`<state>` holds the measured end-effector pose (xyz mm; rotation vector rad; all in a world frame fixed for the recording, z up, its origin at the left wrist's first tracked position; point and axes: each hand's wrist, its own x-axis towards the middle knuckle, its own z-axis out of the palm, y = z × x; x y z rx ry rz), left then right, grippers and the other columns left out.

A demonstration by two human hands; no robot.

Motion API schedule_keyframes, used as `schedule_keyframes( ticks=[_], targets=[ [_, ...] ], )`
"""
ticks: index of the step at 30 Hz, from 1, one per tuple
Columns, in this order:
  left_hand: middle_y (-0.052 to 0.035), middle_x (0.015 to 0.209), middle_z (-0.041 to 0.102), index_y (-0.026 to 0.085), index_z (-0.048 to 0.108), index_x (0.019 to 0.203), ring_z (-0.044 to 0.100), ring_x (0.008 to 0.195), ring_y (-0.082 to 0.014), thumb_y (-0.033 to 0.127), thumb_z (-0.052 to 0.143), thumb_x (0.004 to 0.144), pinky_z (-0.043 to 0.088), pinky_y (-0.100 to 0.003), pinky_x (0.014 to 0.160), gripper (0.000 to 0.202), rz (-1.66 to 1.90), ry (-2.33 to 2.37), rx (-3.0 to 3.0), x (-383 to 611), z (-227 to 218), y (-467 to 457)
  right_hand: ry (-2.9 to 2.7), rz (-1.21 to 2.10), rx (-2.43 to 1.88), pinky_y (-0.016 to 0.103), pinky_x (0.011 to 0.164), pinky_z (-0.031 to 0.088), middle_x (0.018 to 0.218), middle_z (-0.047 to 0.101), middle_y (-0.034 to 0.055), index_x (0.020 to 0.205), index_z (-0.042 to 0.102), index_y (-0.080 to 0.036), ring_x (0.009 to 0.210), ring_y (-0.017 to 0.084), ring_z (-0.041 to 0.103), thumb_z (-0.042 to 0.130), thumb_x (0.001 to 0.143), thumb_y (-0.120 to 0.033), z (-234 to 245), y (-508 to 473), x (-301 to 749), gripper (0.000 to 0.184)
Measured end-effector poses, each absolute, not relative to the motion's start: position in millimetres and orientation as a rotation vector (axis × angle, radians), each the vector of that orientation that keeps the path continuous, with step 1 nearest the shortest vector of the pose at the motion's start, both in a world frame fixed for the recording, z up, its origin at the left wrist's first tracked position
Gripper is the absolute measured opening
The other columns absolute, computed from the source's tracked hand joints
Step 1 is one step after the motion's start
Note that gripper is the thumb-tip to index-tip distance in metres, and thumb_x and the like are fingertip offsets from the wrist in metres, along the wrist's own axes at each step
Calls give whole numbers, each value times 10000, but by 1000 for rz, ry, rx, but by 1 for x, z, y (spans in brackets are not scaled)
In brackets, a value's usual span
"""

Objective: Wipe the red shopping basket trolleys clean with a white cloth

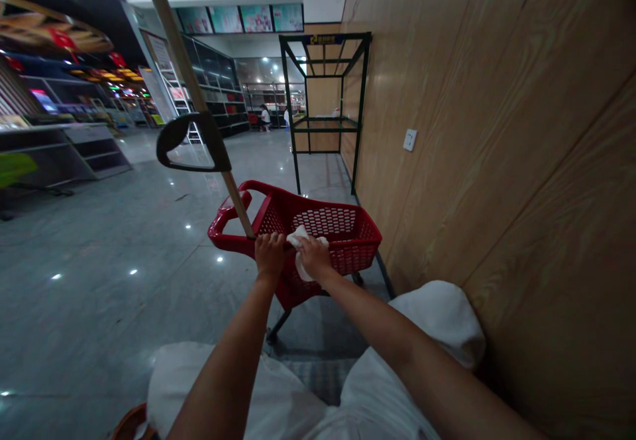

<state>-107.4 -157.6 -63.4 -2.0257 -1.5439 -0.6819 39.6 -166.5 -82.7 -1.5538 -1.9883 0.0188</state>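
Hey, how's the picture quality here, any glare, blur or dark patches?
In the head view, small bright glare spots dot the glossy floor; in the head view's upper left, the ceiling decorations look smeared; at the head view's right, the wood-panelled wall darkens toward the corners; mid-view, the red cart looks clearer.

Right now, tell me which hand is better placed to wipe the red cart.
Probably the right hand: it holds the white cloth at the near side of the red cart. The left hand grips the cart's edge, with no cloth visible.
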Motion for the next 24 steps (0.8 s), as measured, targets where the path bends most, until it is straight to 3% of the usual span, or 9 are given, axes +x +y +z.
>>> schedule_keyframes(
  ticks=[4,8,16,21,24],
  targets=[
    [-103,916,651,198,626,876,527,886,-283,431,508,838,345,-417,857,263,-683,-1512,-2061,-116,-65,-160,-2110,74,-1499,269,806,430,1139,622,20,1250,536,-335,905,163,589,391,916,-262,-76,-166,40,372],
    [-113,937,648,207,624,886,532,901,-286,471,509,836,340,-426,879,292,-686,-1514,-2076,-118,-70,-160,-2149,73,-1562,239,799,435,1189,609,-7,1240,548,-355,943,149,593,399,898,-204,-93,-167,108,402],
    [-112,931,641,218,620,859,532,911,-277,526,497,833,331,-423,904,332,-770,-1519,-2109,-115,-74,-157,-1878,-76,-1872,280,880,419,1159,634,59,1193,602,-246,1014,184,576,408,876,-195,-123,-172,241,375],
    [-107,899,639,214,620,838,526,897,-270,548,482,833,331,-418,904,361,-738,-1545,-2080,-111,-72,-159,-1724,-119,-1939,312,894,404,1111,644,75,1147,625,-215,993,198,574,391,894,-221,-118,-167,187,345],
    [-115,902,635,207,620,846,525,897,-277,545,508,819,335,-427,897,357,-746,-1569,-2090,-109,-70,-160,-1916,-111,-1672,343,960,369,1276,564,38,1164,605,-269,1085,203,526,429,895,-260,-107,-171,112,322]
  ],
)
